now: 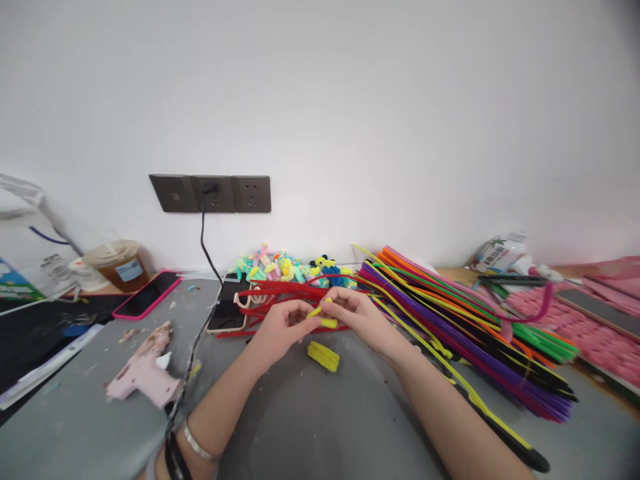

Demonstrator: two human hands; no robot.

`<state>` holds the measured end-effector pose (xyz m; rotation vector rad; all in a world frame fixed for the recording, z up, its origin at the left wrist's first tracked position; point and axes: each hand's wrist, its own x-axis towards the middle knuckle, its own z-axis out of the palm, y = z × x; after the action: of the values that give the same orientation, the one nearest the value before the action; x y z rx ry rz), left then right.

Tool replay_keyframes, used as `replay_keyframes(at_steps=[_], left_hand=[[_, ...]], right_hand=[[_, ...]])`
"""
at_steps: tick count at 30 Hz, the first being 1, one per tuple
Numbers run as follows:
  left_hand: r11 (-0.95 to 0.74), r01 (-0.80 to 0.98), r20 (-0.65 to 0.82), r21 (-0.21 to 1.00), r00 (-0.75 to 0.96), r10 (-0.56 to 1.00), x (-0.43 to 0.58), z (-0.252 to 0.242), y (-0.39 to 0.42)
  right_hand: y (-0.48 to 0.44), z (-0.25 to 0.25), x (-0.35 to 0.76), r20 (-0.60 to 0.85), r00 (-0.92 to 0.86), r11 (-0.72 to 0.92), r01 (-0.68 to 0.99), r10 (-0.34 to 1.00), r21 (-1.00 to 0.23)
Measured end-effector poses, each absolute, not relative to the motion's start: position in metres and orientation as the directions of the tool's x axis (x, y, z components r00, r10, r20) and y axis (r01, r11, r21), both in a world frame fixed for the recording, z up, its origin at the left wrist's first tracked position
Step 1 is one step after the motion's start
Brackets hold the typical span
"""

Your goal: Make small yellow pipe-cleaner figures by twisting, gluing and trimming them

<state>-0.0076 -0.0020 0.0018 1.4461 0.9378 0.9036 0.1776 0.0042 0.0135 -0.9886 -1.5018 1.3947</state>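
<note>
Both hands meet at the middle of the grey work surface, pinching one short yellow pipe cleaner [314, 312] between them. My left hand [286, 328] has thumb and fingers closed on its left end. The fingertips of my right hand [350, 313] are closed on the other end. Just beneath the fingers shows another yellow piece [329, 323]; whether a hand touches it I cannot tell. A small bundle of short yellow pipe cleaner pieces [323, 357] lies on the surface below the hands. Red pipe cleaners [265, 293] spread behind the hands.
A pink glue gun [147, 373] lies left, its black cord [194, 353] crossing near my left arm. Phones [227, 303], a drink cup [120, 265] and a pile of small colourful pieces [285, 265] stand behind. Long multicoloured pipe cleaners [450, 320] and a pink keyboard [565, 317] occupy the right.
</note>
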Motion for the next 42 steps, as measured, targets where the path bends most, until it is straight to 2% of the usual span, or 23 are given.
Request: replay_keyframes(at_steps=[5, 13, 18, 23, 30, 37, 42], left_hand=[[0.003, 0.035, -0.018, 0.999, 0.428, 0.904, -0.007, 0.004, -0.002], [0.07, -0.083, -0.033, 0.994, 0.378, 0.925, -0.008, 0.004, -0.002], [0.057, -0.043, -0.036, 0.997, 0.39, 0.92, -0.008, 0.003, -0.002], [0.091, 0.009, -0.087, 0.996, 0.397, 0.914, -0.008, 0.006, -0.004], [0.099, -0.037, -0.079, 0.994, 0.352, 0.932, -0.009, 0.012, -0.005], [0.125, -0.244, -0.087, 0.962, 0.16, 0.983, -0.009, 0.011, -0.002], [0.151, -0.425, -0.107, 0.893, 0.126, 0.986, -0.007, 0.011, -0.002]], right_hand=[[0.005, 0.016, 0.183, 0.123, -0.346, 0.136, 0.015, 0.93, -0.991], [0.005, 0.017, 0.182, 0.24, -0.316, 0.245, -0.022, 0.918, -0.969], [0.005, 0.018, 0.181, 0.273, -0.271, 0.283, -0.002, 0.923, -0.959], [0.001, 0.018, 0.179, 0.327, -0.238, 0.355, 0.085, 0.915, -0.931], [-0.002, 0.019, 0.177, 0.41, -0.149, 0.432, 0.173, 0.9, -0.885], [-0.006, 0.02, 0.173, 0.373, -0.157, 0.398, 0.185, 0.914, -0.898], [-0.009, 0.021, 0.168, 0.365, -0.183, 0.397, 0.185, 0.913, -0.899]])
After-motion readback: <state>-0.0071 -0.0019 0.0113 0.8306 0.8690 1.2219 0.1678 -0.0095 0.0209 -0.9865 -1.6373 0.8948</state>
